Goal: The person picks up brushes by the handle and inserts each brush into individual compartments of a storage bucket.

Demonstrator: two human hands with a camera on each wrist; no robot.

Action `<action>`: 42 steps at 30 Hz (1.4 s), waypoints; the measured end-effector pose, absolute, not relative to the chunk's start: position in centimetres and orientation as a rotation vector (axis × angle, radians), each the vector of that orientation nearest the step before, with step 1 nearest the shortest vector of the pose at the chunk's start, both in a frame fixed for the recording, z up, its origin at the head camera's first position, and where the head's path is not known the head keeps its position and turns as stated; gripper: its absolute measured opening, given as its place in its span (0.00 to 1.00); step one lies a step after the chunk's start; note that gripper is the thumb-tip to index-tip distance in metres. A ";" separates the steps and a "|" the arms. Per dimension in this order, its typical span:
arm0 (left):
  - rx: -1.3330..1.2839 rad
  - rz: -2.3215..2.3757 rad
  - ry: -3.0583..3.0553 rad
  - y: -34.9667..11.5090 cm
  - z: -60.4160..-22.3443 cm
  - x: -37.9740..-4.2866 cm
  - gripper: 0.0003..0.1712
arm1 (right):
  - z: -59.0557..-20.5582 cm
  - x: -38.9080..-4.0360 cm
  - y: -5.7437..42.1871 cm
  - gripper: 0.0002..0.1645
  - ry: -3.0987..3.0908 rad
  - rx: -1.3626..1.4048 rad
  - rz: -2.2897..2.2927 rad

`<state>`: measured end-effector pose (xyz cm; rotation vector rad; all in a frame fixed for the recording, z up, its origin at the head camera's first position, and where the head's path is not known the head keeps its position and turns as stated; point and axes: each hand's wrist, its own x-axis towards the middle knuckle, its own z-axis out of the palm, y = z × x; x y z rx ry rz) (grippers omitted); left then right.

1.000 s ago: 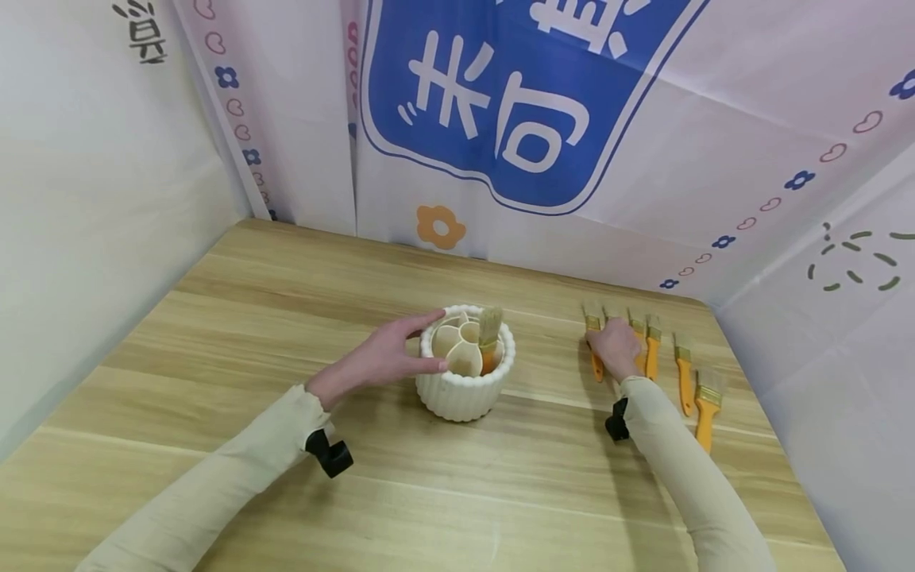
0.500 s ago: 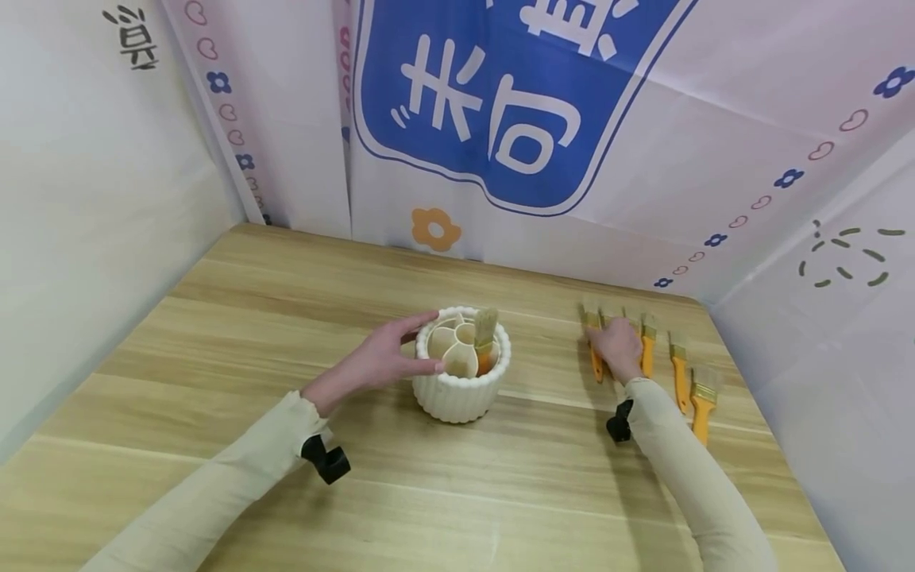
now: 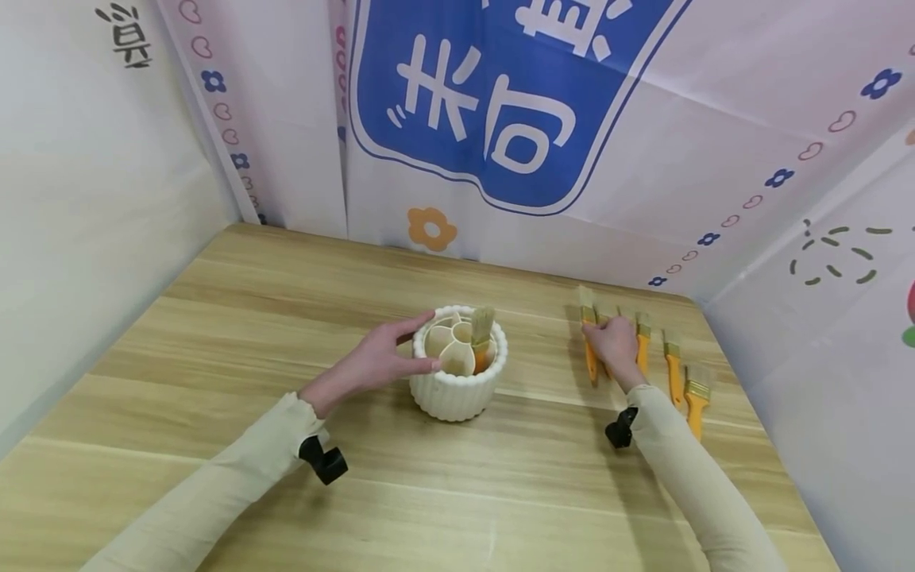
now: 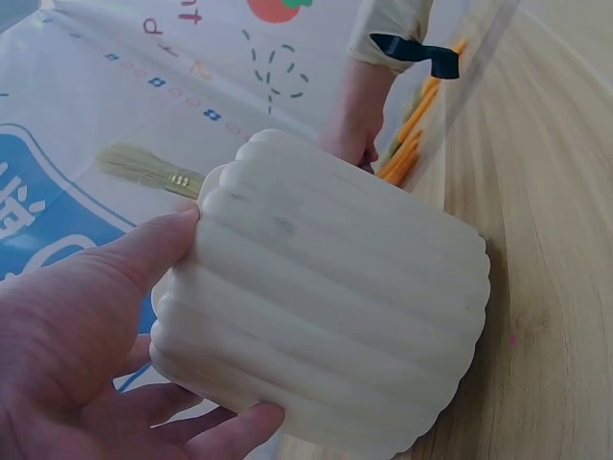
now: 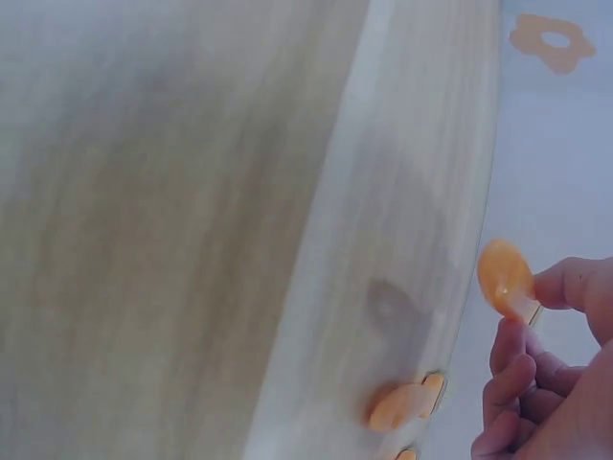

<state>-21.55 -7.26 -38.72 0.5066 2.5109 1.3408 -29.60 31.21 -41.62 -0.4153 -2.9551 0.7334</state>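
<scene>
In the head view my left hand (image 3: pixel 375 361) grips the rim of a white ribbed pot (image 3: pixel 456 399) standing upright on the table. The left wrist view shows the thumb near the pot's rim and the fingers against its side. Inside are petal-shaped compartments (image 3: pixel 441 340). One paintbrush (image 3: pixel 482 327) stands in the right-hand compartment, bristles up. My right hand (image 3: pixel 616 348) pinches another paintbrush (image 3: pixel 589 349), the leftmost of the row. In the right wrist view its orange handle (image 5: pixel 505 278) is between thumb and fingertips, raised off the table. The hand partly hides the neighbouring brushes.
Several orange-handled paintbrushes lie in a row at the right of the wooden table (image 3: pixel 400 492), among them a narrow brush (image 3: pixel 673 369) and a wide brush (image 3: pixel 696 393). Printed cloth walls (image 3: pixel 286 119) stand close behind and at both sides.
The leftmost brush has shifted slightly left and up in my right hand, off the table. My left hand stays on the pot. The head view has turned slightly.
</scene>
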 end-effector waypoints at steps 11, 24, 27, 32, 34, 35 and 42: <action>0.502 1.335 2.505 -7.3 -38.8 -21.7 0.49 | -41.5 -28.2 30.4 0.22 -2.849 -0.344 0.746; 0.542 1.332 2.501 -7.4 -38.9 -21.8 0.48 | -41.6 -27.1 29.7 0.19 -2.756 -0.311 0.836; 0.540 1.332 2.504 -7.4 -38.9 -21.9 0.48 | -41.7 -26.9 29.7 0.18 -2.716 -0.281 0.874; 0.533 1.329 2.506 -7.4 -38.8 -21.9 0.47 | -41.8 -26.7 29.6 0.17 -2.678 -0.254 0.931; 0.528 1.327 2.505 -7.4 -38.8 -21.9 0.47 | -41.7 -26.4 29.5 0.17 -2.674 -0.256 0.962; 0.523 1.326 2.503 -7.4 -38.8 -21.9 0.47 | -41.7 -26.3 29.5 0.17 -2.668 -0.255 0.973; 0.520 1.337 2.494 -7.4 -38.9 -21.9 0.47 | -41.4 -25.6 29.1 0.18 -2.642 -0.243 1.033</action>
